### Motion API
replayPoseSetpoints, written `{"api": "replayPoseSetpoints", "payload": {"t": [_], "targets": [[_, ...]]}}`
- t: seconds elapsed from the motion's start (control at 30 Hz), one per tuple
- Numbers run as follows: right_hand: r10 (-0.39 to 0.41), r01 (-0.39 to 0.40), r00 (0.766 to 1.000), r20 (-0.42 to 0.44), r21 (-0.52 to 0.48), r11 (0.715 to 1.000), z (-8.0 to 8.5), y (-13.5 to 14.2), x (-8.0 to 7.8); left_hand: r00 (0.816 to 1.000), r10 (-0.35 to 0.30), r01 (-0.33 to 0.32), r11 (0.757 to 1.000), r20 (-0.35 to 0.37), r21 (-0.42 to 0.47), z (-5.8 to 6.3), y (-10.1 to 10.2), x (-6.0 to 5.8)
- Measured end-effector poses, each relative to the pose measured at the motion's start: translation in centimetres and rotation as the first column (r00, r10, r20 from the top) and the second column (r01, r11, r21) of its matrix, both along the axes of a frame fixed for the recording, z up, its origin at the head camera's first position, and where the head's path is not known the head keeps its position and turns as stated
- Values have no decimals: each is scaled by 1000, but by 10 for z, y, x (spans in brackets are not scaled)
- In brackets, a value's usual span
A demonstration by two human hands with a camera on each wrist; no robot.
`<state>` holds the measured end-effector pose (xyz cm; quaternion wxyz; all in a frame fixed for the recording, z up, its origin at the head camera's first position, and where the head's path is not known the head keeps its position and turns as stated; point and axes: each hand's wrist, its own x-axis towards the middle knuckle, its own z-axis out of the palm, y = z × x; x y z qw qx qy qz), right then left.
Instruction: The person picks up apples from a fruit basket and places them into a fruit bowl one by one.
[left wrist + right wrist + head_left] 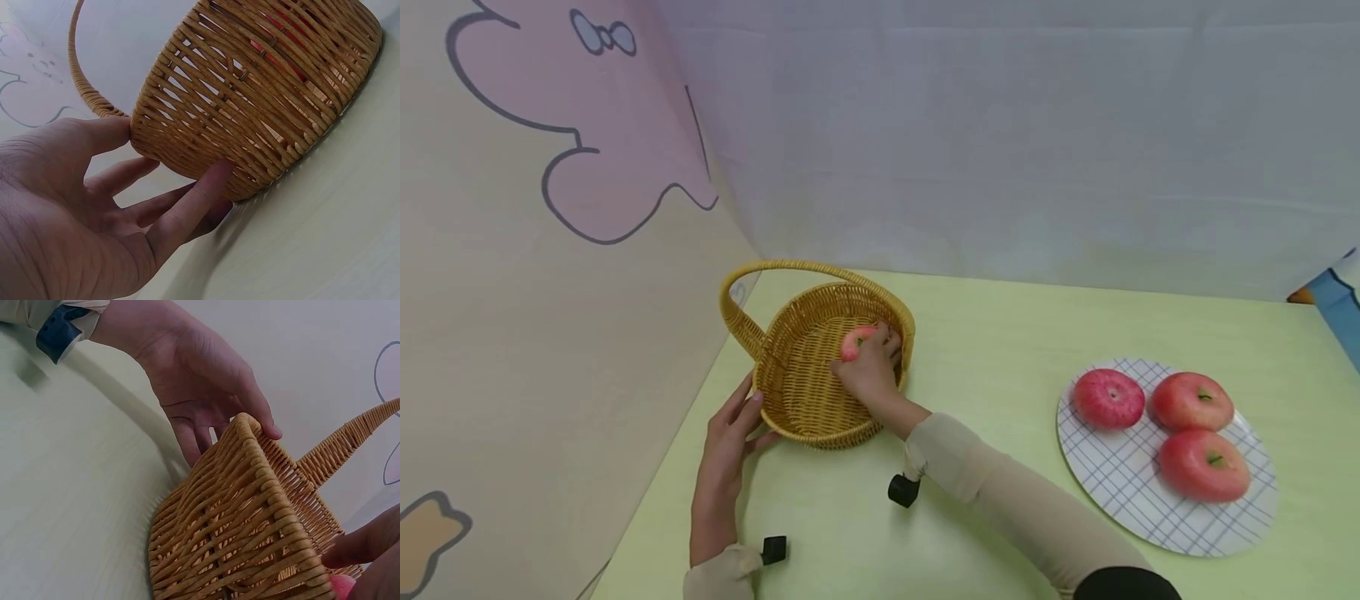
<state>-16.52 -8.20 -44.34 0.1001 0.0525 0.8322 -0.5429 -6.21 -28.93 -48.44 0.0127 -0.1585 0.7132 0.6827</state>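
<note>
A wicker basket [808, 375] with a tall arched handle [820, 268] sits at the left of the table. My left hand [727, 442] grips its near left side; in the right wrist view that hand's thumb hooks over the rim and its fingers lie against the outer wall. Reaching inside the basket, my right hand [872, 371] holds a pink-red apple [852, 343] with a green stem, low near the right inner wall. Through the weave in the left wrist view, red [290, 37] shows. Only part of the right hand [375, 550] appears at its own wrist view's edge.
To the right, a white checked plate [1112, 500] bears two red apples [1204, 467] with green stems and a darker pink-red fruit [1108, 399]. A pale cloth wall [1015, 150] stands behind the table, and a printed wall [587, 333] runs along the left.
</note>
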Motion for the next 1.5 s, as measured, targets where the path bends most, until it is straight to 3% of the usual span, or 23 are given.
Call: {"api": "replayPoseSetpoints", "payload": {"t": [0.57,0.93,1.07,1.23,1.5], "targets": [[-34,34,999,2,60,998,-2,-2,-6,1000,-3,3,1000,-17,4,0,0,-1],[-29,31,997,-75,28,999,-2,2,-4,1000,1,-1,1000,-10,5,0,0,-1],[21,-25,990,-141,-28,999,-1,6,-2,1000,-2,2,1000,-11,1,0,0,-2],[123,-153,965,-233,-116,981,-1,15,-2,1000,-6,6,1000,-5,-12,0,0,-3],[326,-392,895,-304,-187,901,-6,32,-14,1000,7,-7,1000,2,-10,-1,0,-2]]}}
